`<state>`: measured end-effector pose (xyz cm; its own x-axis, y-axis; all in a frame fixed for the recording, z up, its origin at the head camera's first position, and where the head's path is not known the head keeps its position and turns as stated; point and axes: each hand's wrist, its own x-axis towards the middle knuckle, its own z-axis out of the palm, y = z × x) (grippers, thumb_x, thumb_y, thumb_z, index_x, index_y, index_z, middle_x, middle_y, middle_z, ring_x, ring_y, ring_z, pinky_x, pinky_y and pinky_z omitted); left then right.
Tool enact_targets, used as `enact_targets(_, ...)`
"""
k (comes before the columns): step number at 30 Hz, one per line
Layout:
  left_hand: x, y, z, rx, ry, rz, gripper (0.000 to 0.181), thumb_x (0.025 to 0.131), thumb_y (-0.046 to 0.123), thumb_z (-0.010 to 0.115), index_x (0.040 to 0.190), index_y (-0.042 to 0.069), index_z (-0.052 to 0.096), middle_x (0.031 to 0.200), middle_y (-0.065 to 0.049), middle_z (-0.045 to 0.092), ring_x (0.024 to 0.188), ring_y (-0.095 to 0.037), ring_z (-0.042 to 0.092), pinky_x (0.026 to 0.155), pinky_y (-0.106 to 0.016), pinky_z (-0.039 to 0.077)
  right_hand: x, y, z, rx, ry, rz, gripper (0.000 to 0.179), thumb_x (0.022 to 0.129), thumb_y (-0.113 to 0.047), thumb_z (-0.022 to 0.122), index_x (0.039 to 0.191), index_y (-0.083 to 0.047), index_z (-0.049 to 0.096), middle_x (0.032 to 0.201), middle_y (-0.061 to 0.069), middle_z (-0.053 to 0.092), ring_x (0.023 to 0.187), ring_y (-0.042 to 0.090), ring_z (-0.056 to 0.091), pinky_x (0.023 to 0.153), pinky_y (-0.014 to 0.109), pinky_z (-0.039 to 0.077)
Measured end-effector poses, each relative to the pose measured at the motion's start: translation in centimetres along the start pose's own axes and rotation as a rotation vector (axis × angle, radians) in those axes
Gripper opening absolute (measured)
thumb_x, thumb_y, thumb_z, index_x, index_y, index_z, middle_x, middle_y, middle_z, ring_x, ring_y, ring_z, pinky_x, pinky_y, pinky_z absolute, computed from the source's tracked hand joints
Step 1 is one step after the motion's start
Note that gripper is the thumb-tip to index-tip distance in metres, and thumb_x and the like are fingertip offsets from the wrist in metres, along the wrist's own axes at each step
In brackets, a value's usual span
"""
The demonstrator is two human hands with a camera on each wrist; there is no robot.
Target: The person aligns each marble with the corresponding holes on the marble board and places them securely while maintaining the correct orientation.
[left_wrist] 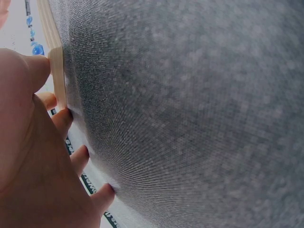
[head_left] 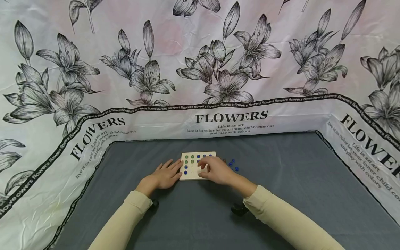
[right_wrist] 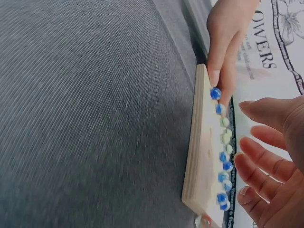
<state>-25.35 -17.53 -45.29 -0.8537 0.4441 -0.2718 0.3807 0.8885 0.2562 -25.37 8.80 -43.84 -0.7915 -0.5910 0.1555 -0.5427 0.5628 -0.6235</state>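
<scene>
A pale wooden board lies on the grey cloth with glass marbles set in rows. Green marbles fill the far left corner, and blue marbles sit along the left side and the far row. My left hand rests at the board's left edge, its fingers spread and thumb against the side. Over the board's right part hovers my right hand, hiding some of the marbles. In the right wrist view its thumb and loosely bent fingers stand apart, with nothing visible between them.
Several loose blue marbles lie on the cloth right of the board. A clear marble with an orange tint shows by the board's near corner in the right wrist view. Behind rises a flower-printed sheet.
</scene>
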Motion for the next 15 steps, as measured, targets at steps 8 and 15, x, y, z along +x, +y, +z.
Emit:
enact_targets(8, 0.0, -0.3, 0.1, -0.003, 0.0, 0.014, 0.059, 0.113, 0.04, 0.034, 0.166, 0.016, 0.021, 0.172, -0.003, 0.014, 0.157, -0.037, 0.011, 0.122, -0.066, 0.01, -1.4, 0.5, -1.5, -0.042, 0.008, 0.022, 0.025, 0.093, -0.014, 0.077, 0.114, -0.003, 0.073, 0.105, 0.008, 0.07, 0.08, 0.017, 0.058, 0.065, 0.028, 0.048)
enact_targets(15, 0.1, -0.4, 0.2, 0.009, -0.001, 0.008, 0.059, 0.113, 0.041, 0.032, 0.166, 0.017, 0.02, 0.172, -0.003, 0.013, 0.157, -0.036, 0.01, 0.122, -0.065, 0.01, -3.1, 1.5, -3.4, -0.096, 0.04, -0.022, 0.025, 0.091, -0.011, 0.08, 0.113, -0.002, 0.073, 0.099, 0.01, 0.067, 0.082, 0.023, 0.061, 0.07, 0.031, 0.049)
